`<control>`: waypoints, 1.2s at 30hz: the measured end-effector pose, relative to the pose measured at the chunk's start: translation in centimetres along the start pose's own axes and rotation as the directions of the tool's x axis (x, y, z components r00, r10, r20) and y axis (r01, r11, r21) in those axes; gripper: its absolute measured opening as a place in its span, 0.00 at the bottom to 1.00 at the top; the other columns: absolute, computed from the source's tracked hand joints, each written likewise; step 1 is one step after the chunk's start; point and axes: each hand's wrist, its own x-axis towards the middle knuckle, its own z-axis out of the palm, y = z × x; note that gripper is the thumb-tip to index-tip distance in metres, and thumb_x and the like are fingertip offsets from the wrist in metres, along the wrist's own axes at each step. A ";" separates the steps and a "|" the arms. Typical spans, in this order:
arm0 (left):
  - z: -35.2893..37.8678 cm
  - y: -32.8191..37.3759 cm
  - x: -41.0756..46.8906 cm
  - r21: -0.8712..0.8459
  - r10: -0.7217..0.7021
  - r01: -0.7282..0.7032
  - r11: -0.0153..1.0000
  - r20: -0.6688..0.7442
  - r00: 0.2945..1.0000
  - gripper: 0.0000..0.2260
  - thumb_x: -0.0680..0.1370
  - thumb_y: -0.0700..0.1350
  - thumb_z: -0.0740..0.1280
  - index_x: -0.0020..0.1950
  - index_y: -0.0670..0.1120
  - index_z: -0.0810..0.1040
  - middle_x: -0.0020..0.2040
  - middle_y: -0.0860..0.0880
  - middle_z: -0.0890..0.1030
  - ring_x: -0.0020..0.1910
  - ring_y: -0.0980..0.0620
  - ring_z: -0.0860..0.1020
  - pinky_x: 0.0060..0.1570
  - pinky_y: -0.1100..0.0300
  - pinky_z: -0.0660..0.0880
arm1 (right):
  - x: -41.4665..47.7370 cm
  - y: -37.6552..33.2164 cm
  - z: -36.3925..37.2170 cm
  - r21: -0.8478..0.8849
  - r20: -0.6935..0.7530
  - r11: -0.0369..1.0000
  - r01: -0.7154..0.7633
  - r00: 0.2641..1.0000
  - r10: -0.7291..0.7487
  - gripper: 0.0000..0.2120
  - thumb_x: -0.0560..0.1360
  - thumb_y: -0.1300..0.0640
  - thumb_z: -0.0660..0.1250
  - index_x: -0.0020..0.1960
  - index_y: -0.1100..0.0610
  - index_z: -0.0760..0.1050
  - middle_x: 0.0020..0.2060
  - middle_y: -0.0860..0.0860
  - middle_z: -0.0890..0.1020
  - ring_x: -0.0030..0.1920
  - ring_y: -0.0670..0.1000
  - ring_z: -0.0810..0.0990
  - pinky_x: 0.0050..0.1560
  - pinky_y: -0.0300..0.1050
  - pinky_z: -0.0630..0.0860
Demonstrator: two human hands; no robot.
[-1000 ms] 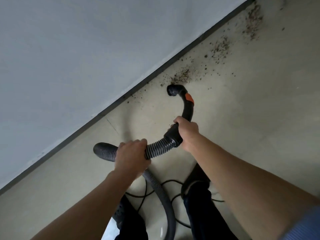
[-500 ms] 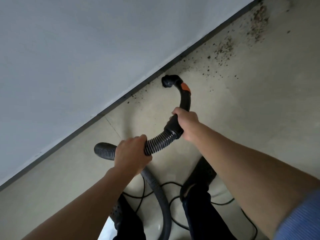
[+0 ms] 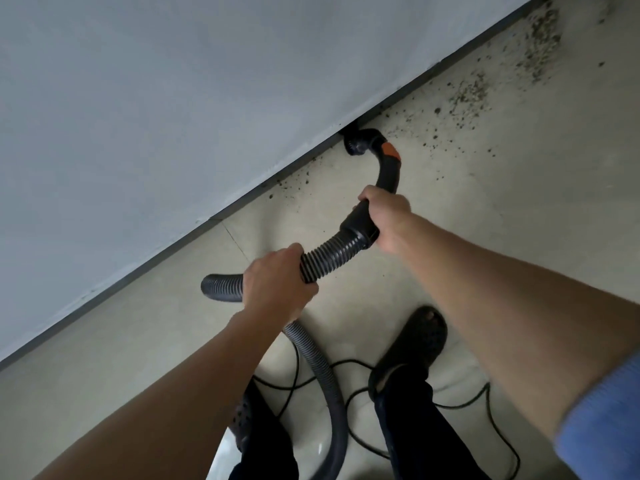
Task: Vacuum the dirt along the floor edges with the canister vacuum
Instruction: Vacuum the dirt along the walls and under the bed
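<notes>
My right hand (image 3: 386, 218) grips the black curved handle (image 3: 389, 168) of the vacuum, just above the hose cuff. The handle bears an orange tab, and its nozzle mouth (image 3: 356, 145) lies against the dark skirting at the wall's foot. My left hand (image 3: 277, 284) grips the ribbed grey hose (image 3: 329, 254) a little further back. The hose loops left, then runs down between my legs. Dark dirt crumbs (image 3: 467, 95) are scattered along the floor edge to the upper right, with a few specks (image 3: 294, 181) left of the nozzle.
A grey wall (image 3: 173, 98) fills the upper left, meeting the pale tiled floor (image 3: 519, 202) along a dark skirting strip. My feet in black slippers (image 3: 415, 341) stand below the hands. A thin black power cord (image 3: 478, 403) loops on the floor around them.
The nozzle has moved up and left from the open floor to the skirting. The dense dirt patch near it one second ago is gone. Both hands kept their grip.
</notes>
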 end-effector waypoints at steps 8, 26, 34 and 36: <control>1.1 -9.3 -7.1 -0.015 -0.140 0.141 0.990 0.046 0.989 0.09 0.70 0.50 0.69 0.42 0.51 0.70 0.34 0.54 0.75 0.36 0.51 0.75 0.32 0.57 0.67 | -4.7 8.5 7.8 0.016 0.071 0.999 -0.037 0.997 0.036 0.19 0.74 0.57 0.68 0.63 0.60 0.70 0.50 0.57 0.82 0.45 0.58 0.83 0.39 0.49 0.80; 1.8 -5.6 -6.1 -0.056 0.064 -0.062 0.997 0.046 0.997 0.07 0.72 0.47 0.67 0.44 0.49 0.69 0.35 0.54 0.71 0.39 0.50 0.74 0.41 0.57 0.67 | -3.4 7.1 3.8 -0.085 -0.081 0.996 0.006 0.997 -0.013 0.21 0.72 0.58 0.70 0.63 0.61 0.70 0.51 0.59 0.82 0.46 0.61 0.83 0.39 0.55 0.81; 3.9 -11.6 -13.5 -0.023 -0.036 0.040 0.999 0.165 0.986 0.07 0.72 0.49 0.65 0.42 0.52 0.67 0.38 0.55 0.72 0.45 0.49 0.75 0.44 0.57 0.64 | -7.7 14.7 8.5 -0.245 0.021 0.969 -0.032 0.999 0.038 0.18 0.73 0.57 0.69 0.60 0.64 0.72 0.50 0.59 0.81 0.48 0.60 0.81 0.44 0.51 0.79; 4.1 -12.2 -15.0 0.016 -0.014 0.011 1.000 0.211 0.977 0.07 0.72 0.50 0.63 0.43 0.51 0.66 0.42 0.54 0.74 0.48 0.49 0.75 0.46 0.57 0.63 | -8.5 16.0 9.0 -0.264 0.068 0.964 -0.044 0.996 0.064 0.18 0.73 0.58 0.69 0.60 0.63 0.71 0.50 0.60 0.81 0.49 0.60 0.81 0.46 0.53 0.80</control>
